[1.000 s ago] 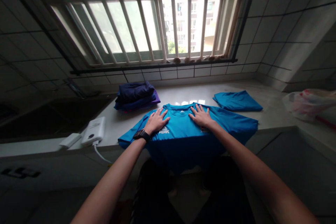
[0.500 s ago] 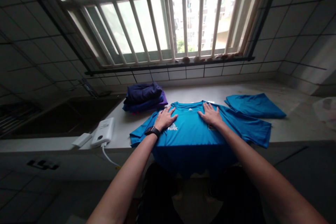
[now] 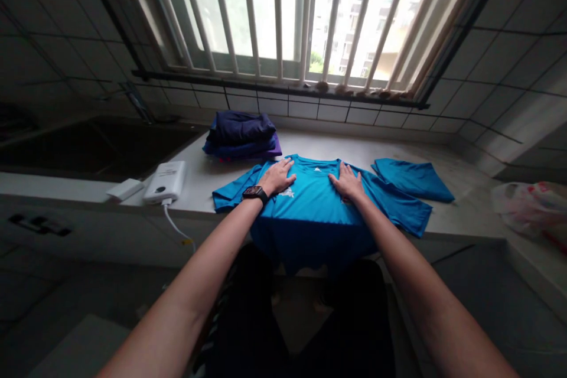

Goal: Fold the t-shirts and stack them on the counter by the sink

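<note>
A blue T-shirt (image 3: 316, 204) lies spread on the counter, collar toward the window, its lower part hanging over the front edge. My left hand (image 3: 277, 177) rests flat on the shirt's left shoulder area, fingers spread, with a dark watch (image 3: 256, 192) on the wrist. On the other side of the collar, my right hand (image 3: 348, 182) presses flat with fingers apart. White print on the chest is partly covered by my left hand. Neither hand grasps the fabric.
A stack of dark folded clothes (image 3: 241, 136) sits behind the left sleeve. Another blue folded garment (image 3: 414, 179) lies at right. A white power bank (image 3: 165, 182) with a cable stands near the sink (image 3: 97, 174). Plastic bags (image 3: 529, 207) lie far right, and a barred window (image 3: 279, 18) is ahead.
The camera view has tilted and shifted, so the counter appears higher and more of the right side shows. Both hands stay flat on the shirt in about the same places.
</note>
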A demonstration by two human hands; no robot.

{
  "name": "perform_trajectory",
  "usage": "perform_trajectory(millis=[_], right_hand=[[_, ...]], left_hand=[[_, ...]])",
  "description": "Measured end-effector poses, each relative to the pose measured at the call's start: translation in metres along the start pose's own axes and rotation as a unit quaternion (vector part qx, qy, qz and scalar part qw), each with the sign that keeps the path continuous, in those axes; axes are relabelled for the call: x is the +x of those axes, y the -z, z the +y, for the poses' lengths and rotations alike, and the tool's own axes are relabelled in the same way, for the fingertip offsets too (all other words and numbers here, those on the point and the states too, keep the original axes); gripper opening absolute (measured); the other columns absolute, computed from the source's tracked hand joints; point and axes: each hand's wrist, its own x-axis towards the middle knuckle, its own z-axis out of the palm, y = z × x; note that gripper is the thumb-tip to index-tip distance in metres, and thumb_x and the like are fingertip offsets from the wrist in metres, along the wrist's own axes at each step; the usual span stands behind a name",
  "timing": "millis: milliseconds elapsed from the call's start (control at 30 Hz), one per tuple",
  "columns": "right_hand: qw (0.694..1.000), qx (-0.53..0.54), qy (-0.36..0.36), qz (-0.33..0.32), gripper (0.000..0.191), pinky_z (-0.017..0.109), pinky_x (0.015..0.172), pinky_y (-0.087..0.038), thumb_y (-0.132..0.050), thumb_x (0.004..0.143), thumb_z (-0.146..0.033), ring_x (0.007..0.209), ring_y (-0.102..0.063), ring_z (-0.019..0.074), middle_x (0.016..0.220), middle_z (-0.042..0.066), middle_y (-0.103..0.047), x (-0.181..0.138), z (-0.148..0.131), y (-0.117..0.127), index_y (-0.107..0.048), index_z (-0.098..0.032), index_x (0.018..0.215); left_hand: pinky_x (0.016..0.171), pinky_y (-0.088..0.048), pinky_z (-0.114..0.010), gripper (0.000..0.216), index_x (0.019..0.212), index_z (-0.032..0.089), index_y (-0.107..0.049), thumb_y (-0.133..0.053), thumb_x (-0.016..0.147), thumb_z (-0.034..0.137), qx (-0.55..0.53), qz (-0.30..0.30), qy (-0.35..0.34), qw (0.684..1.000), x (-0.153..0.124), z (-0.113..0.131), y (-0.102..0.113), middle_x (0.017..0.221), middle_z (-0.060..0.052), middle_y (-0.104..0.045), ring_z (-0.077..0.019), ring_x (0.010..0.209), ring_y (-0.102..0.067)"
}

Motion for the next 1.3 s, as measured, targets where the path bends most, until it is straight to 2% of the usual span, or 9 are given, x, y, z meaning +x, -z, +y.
perform_trajectory(millis=[167, 600, 900, 1300], right_hand=[[1.000, -0.021, 0.003, -0.018, 0.073, 0.056, 0.125, -0.016, -0.015, 0.103, -0.054, 0.158, -0.011, 0.0256, 0.172, 0.009, -0.012, 0.0016, 0.0004, 0.0014, -0.017, -0.014, 0.164], [1.000, -0.018, 0.001, -0.018, 0.074, 0.056, 0.125, -0.016, -0.015, 0.103, -0.056, 0.158, -0.012, 0.0256, 0.172, 0.009, -0.013, 0.0040, 0.0010, 0.0009, -0.016, -0.016, 0.164], [1.000, -0.025, -0.001, -0.017, 0.073, 0.056, 0.125, -0.016, -0.015, 0.103, -0.056, 0.158, -0.012, 0.0250, 0.172, 0.008, -0.011, 0.0056, 0.0011, -0.0012, -0.017, -0.016, 0.164], [1.000, -0.018, 0.003, -0.023, 0.074, 0.056, 0.125, -0.014, -0.016, 0.102, -0.056, 0.158, -0.010, 0.0238, 0.172, 0.008, -0.009, 0.0064, 0.0030, -0.0013, -0.016, -0.016, 0.164]], left_hand=[[0.124, -0.029, -0.038, 0.058, 0.150, 0.014, -0.049, -0.040, 0.099, 0.040, 0.015, -0.024, 0.018, 0.999, -0.0012, 0.0015, 0.0006, 0.163, -0.010, -0.039, -0.0262, 0.151, -0.035], [0.126, -0.027, -0.038, 0.059, 0.151, 0.016, -0.048, -0.037, 0.100, 0.044, 0.024, -0.026, 0.021, 0.999, -0.0015, -0.0006, -0.0019, 0.163, -0.008, -0.040, -0.0256, 0.151, -0.035], [0.124, -0.030, -0.038, 0.055, 0.148, 0.019, -0.052, -0.040, 0.099, 0.043, 0.015, -0.002, 0.007, 1.000, -0.0004, -0.0051, -0.0070, 0.160, -0.008, -0.045, -0.0243, 0.150, -0.037], [0.124, -0.030, -0.039, 0.055, 0.148, 0.018, -0.052, -0.042, 0.099, 0.042, 0.011, -0.004, 0.010, 1.000, -0.0004, -0.0026, -0.0053, 0.160, -0.009, -0.044, -0.0255, 0.150, -0.038]])
